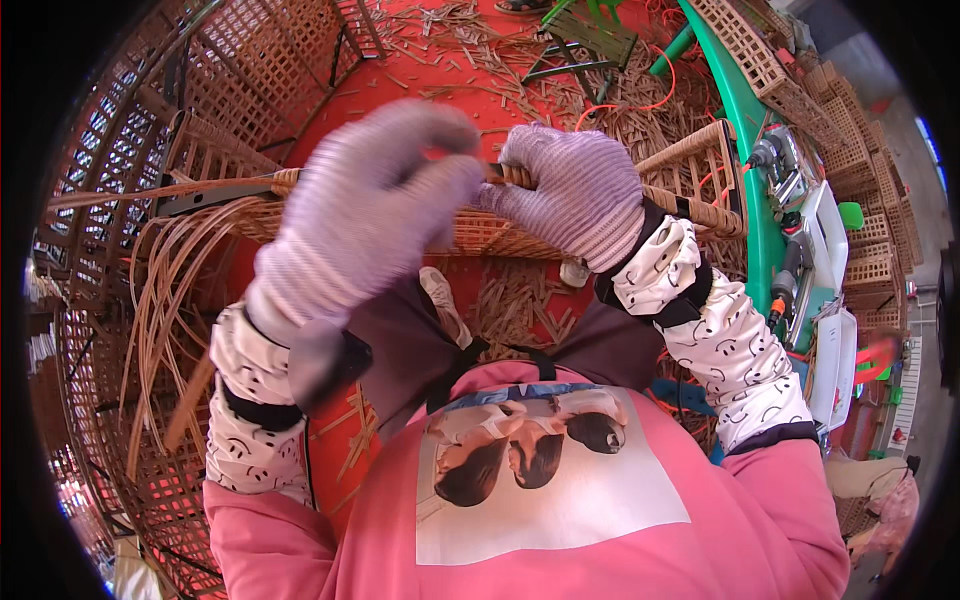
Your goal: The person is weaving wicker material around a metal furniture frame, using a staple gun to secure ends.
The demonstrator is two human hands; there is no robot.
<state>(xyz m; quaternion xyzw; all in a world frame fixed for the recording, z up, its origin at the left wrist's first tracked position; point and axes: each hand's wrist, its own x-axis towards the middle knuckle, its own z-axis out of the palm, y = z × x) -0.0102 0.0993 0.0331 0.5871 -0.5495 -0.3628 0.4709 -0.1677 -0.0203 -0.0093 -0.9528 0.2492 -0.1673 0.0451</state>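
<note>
A woven rattan piece (500, 236) on a dark frame lies across in front of me, above my lap. Its upper bar (284, 181) is partly wound with tan rattan strip. My right hand (580, 190), in a striped lilac glove, is closed around the middle of this bar, where fresh windings show at the fingers. Just to its left, my left hand (375, 200), in a matching glove, is raised over the bar with bent fingers, smeared by motion. Whether it holds a strip I cannot make out. Loose rattan strands (165, 300) hang from the piece's left end.
Large open-weave rattan panels (110, 370) stand on the left. Rattan scraps (640, 120) litter the red floor around a green folding stool (590, 40). On the right, a green table (752, 190) bears power drills (768, 150) and white trays. Someone in pink sits at far right.
</note>
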